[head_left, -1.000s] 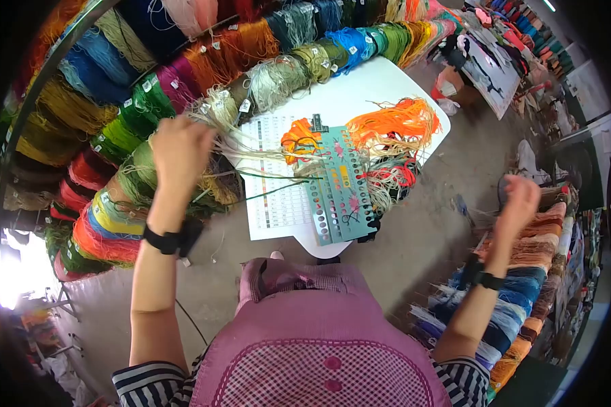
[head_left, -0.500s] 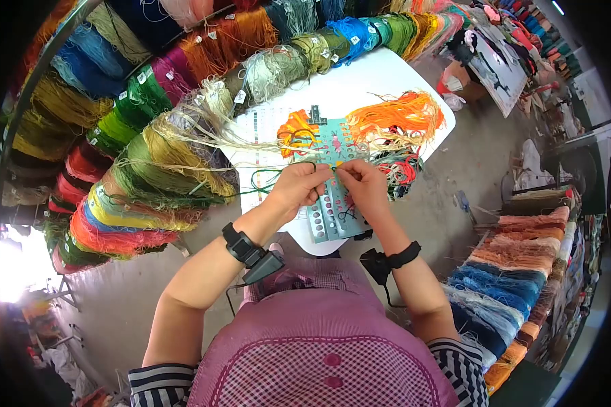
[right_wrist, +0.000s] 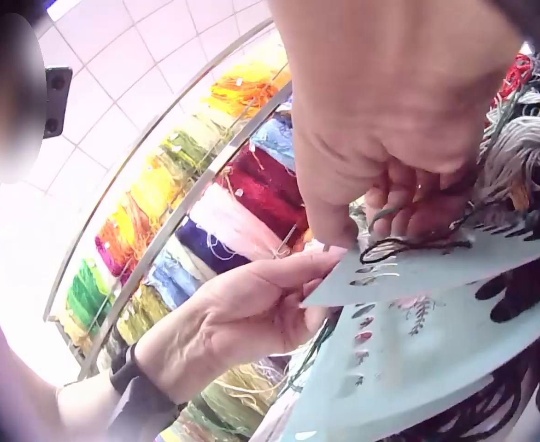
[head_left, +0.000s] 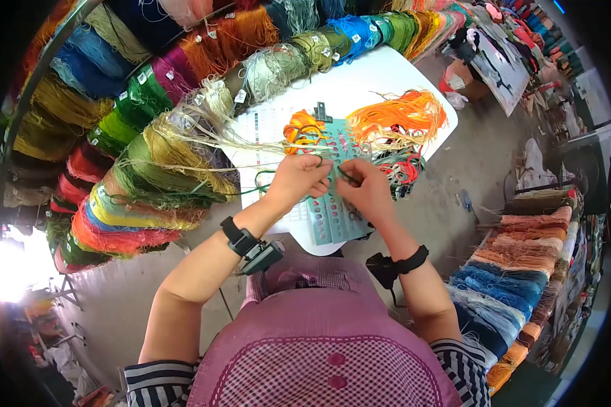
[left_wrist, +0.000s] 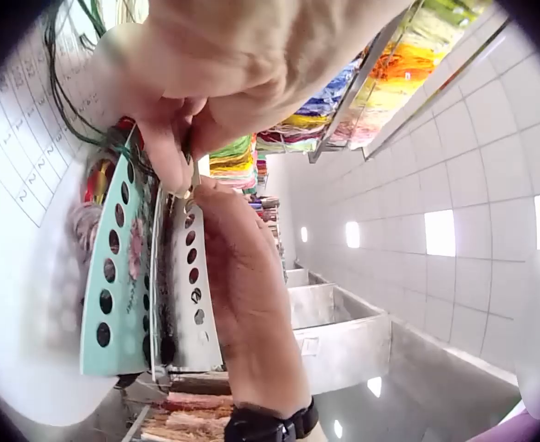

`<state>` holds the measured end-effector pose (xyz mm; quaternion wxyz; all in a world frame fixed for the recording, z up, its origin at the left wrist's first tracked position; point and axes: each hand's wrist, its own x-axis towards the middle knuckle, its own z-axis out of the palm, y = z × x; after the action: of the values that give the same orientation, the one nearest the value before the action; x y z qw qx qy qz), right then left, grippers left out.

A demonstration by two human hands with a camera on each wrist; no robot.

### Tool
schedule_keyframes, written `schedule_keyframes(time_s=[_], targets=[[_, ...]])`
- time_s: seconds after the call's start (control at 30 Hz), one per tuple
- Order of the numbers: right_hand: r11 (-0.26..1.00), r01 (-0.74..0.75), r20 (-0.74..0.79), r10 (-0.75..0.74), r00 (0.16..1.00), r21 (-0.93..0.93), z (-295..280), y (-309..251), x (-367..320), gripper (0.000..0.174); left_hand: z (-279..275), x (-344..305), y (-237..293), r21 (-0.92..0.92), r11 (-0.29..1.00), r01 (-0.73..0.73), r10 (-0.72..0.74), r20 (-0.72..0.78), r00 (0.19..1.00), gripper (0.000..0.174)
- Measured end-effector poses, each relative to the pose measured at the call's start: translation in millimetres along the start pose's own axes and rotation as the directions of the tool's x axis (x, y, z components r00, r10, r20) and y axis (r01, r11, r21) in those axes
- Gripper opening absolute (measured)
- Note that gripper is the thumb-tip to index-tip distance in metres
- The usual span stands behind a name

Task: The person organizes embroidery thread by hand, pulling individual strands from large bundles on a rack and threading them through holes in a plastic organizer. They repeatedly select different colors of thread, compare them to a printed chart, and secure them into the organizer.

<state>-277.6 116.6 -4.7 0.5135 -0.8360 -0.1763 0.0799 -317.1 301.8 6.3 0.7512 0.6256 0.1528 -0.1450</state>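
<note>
Both hands work over a pale teal thread card (head_left: 332, 220) with holes along its edges and a small pink flower print. Two such cards overlap, the upper one lifted off the lower in the right wrist view. Dark green thread (head_left: 263, 182) runs from the left into my left hand (head_left: 297, 182), whose thumb and fingers pinch it at the card's edge. Across the card, my right hand (head_left: 365, 193) has its fingers curled around dark green thread, and a dark loop (right_wrist: 371, 249) hangs from them over the holes. A black clip (head_left: 322, 112) sits at the card's top.
Orange thread (head_left: 404, 115) and tangled red, grey and dark threads (head_left: 404, 173) lie to the right on the white table (head_left: 438, 132). A printed chart (head_left: 248, 129) lies under the card. Racks of coloured skeins (head_left: 176, 156) curve along the left and back; more skeins (head_left: 502, 285) hang at right.
My hands were wide apart, the left over the skeins and the right far out; they came together at the card with the green thread. Since then they have parted slightly and the card has shifted.
</note>
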Motion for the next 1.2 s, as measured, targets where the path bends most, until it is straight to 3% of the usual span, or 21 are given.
schedule_keyframes(time_s=[0.07, 0.17, 0.37, 0.43, 0.47, 0.5, 0.57, 0.63, 0.7, 0.73, 0.77, 0.83, 0.87, 0.9, 0.97, 1.03, 1.1, 1.17, 1.2], targets=[[0.983, -0.069, 0.047, 0.062, 0.997, 0.171, -1.8, 5.3, 3.0, 0.025, 3.1, 8.5, -2.9, 0.024, 0.999, 0.033, -0.033, 0.006, 0.999, 0.013], [0.977, -0.056, 0.046, 0.047, 0.998, 0.206, 3.1, 7.9, 1.9, 0.025, 6.1, 12.4, 0.8, 0.051, 0.994, 0.092, -0.095, 0.058, 0.994, 0.014], [0.996, -0.052, 0.017, 0.051, 0.999, 0.068, 2.6, 0.6, 0.4, 0.031, -1.0, 15.9, -7.2, 0.112, 0.99, 0.09, -0.092, 0.014, 0.996, 0.014], [1.0, -0.012, -0.006, 0.012, 1.0, -0.006, 2.4, -1.9, -0.8, 0.032, -15.7, 11.2, -3.7, -0.085, 0.991, 0.103, -0.103, -0.002, 0.995, 0.013], [0.997, 0.025, -0.019, -0.026, 0.999, -0.079, 3.8, -3.1, -2.5, 0.033, -26.0, 9.5, -3.3, -0.269, 0.96, 0.084, -0.081, 0.023, 0.996, 0.011], [0.997, 0.026, -0.004, -0.027, 1.0, -0.07, 4.8, -6.2, -4.1, 0.033, -36.1, 10.7, 0.0, -0.271, 0.959, 0.086, -0.087, 0.007, 0.996, 0.011], [0.98, 0.021, -0.04, -0.03, 0.999, -0.198, 5.7, -11.0, -7.8, 0.034, -57.1, 12.2, 11.1, -0.641, 0.74, 0.205, 0.001, 0.306, 0.952, 0.012], [0.979, 0.009, 0.0, -0.009, 1.0, -0.202, 8.6, -10.6, -10.2, 0.044, -48.6, 3.7, 36.7, -0.699, 0.666, 0.262, 0.006, 0.357, 0.934, 0.012], [0.967, 0.0, -0.058, -0.015, 0.998, -0.256, 8.7, -19.8, -12.6, 0.056, -34.2, 7.0, 43.3, -0.301, 0.94, 0.161, -0.031, 0.394, 0.919, 0.012], [0.969, 0.015, -0.041, -0.026, 0.999, -0.245, 7.9, -21.4, -12.6, 0.063, -22.1, 11.3, 38.0, 0.023, 0.991, 0.129, -0.128, 0.37, 0.92, 0.012], [0.969, 0.017, -0.032, -0.026, 0.999, -0.246, 9.5, -19.2, -12.5, 0.063, -11.7, 14.8, 31.8, 0.345, 0.933, 0.098, -0.215, 0.318, 0.923, 0.014], [0.96, 0.157, -0.093, -0.183, 0.979, -0.233, 14.2, -11.0, -11.1, 0.062, -4.9, 18.6, 22.9, 0.427, 0.904, 0.024, -0.197, 0.367, 0.909, 0.016], [0.941, 0.142, -0.069, -0.171, 0.983, -0.308, 12.3, -6.9, -10.5, 0.056, -5.0, 19.7, 18.6, 0.506, 0.861, -0.059, -0.185, 0.419, 0.889, 0.018], [0.941, 0.142, -0.063, -0.169, 0.984, -0.306, 11.3, -6.0, -9.6, 0.056, -13.4, 19.3, 19.5, 0.503, 0.863, -0.053, -0.187, 0.415, 0.89, 0.018], [0.973, -0.003, 0.024, 0.008, 1.0, -0.229, 10.6, -5.6, -8.4, 0.049, -50.1, 14.7, 30.3, 0.492, 0.82, -0.292, 0.092, 0.39, 0.916, 0.024], [0.983, -0.018, 0.021, 0.022, 1.0, -0.185, 10.4, -3.0, -6.1, 0.044, -96.6, -2.7, 47.1, 0.356, 0.933, -0.054, 0.006, 0.134, 0.991, 0.024], [0.973, -0.028, 0.041, 0.039, 0.998, -0.228, 9.4, 1.1, -3.4, 0.046, -143.7, -31.9, 70.1, 0.212, 0.972, 0.105, -0.092, -0.073, 0.993, 0.024], [0.971, -0.041, 0.047, 0.053, 0.997, -0.235, 9.0, 1.5, -2.2, 0.047, -205.8, -50.7, 81.2, 0.065, 0.991, 0.115, -0.105, -0.131, 0.986, 0.023], [0.967, -0.043, 0.049, 0.057, 0.997, -0.25, 8.9, 0.9, -1.9, 0.047, -237.3, -62.4, 84.2, 0.032, 0.998, 0.047, -0.037, -0.257, 0.966, 0.02]])
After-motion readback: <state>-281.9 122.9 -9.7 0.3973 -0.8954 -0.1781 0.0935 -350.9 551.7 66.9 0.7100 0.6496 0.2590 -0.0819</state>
